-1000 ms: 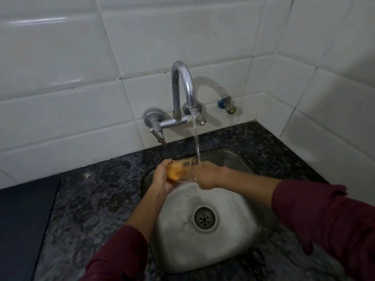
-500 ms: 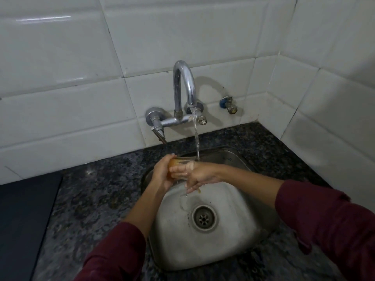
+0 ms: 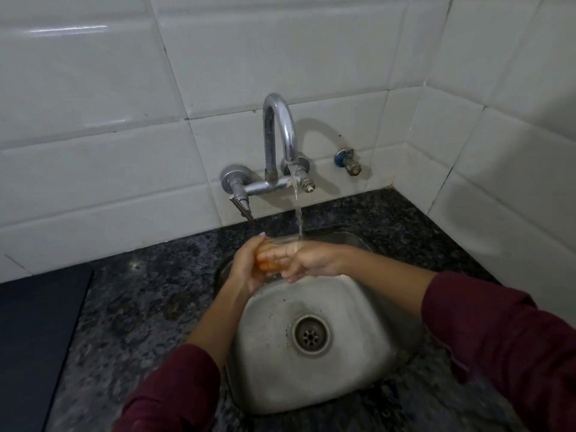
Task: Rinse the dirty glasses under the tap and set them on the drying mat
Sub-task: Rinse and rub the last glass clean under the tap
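Both hands, left hand (image 3: pixel 246 266) and right hand (image 3: pixel 311 260), wrap the glass (image 3: pixel 270 260) under the tap (image 3: pixel 279 141) stream over the sink (image 3: pixel 358 378). Risk: wet glass slips and cracks in the basin.

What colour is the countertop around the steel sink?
Black granite countertop speckled with grey, surrounding the steel sink; the head view shows it best.
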Motion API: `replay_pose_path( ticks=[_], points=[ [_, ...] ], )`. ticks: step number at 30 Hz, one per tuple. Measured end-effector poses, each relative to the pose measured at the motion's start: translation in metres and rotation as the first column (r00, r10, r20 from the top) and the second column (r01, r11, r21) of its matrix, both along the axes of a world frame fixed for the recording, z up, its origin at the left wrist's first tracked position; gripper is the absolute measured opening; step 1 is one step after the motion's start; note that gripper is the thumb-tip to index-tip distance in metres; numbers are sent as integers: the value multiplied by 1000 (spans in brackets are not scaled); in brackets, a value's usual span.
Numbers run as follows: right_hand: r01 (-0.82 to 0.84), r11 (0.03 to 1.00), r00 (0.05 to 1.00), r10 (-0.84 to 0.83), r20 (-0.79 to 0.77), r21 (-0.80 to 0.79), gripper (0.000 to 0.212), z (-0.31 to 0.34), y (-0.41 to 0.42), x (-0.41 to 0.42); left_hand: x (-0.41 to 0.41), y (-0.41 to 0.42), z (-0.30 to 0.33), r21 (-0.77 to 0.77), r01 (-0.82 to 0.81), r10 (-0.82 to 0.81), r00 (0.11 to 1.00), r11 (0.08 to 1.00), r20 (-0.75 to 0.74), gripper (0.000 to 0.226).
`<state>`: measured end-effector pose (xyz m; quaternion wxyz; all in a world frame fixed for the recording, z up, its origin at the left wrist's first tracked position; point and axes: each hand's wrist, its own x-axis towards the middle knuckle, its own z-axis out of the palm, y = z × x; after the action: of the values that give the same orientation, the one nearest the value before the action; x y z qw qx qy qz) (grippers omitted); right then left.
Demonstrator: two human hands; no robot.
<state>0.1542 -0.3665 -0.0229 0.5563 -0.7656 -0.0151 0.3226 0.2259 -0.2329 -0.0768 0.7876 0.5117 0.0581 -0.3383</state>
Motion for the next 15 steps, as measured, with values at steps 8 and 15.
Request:
replay_pose_path(
  ticks=[8, 15],
  points=[
    [14, 723, 808, 398, 434, -690, 50, -20, -10, -10, -3, 1, -6, 59, 23, -17, 994, 998, -109, 23],
    [278, 958, 884, -281, 375, 62, 13, -20, -31, -15, -11, 6, -9, 302, 182, -207, 977, 936, 51, 28]
  ],
)
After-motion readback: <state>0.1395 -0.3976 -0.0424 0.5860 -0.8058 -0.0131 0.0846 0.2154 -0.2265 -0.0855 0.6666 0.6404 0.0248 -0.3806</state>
